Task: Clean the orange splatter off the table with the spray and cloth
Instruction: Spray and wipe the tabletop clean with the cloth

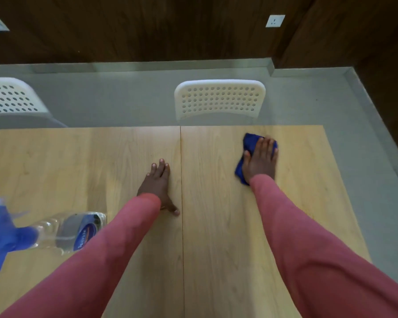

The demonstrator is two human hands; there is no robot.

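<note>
Pink sleeves reach over the wooden surface (216,226). Sparkle spray bottle (74,232) lies toppled left, light, slick plastic; grip its neck. Left hand (157,185) rests flat, fingers straight. Right hand (261,160) presses the soft blue cloth (248,143), fingers spread; no orange splatter visible.

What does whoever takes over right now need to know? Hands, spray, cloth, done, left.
Left hand: flat on the table, fingers straight, holding nothing, beside the centre seam.
Right hand: pressing the blue cloth flat on the far right part of the table.
Spray bottle: standing on the table at the near left, not held.
Done: no orange splatter shows on the visible wood.
Left: check under the cloth and hand, which hide that patch; finish wiping there, then lift the cloth.
</note>
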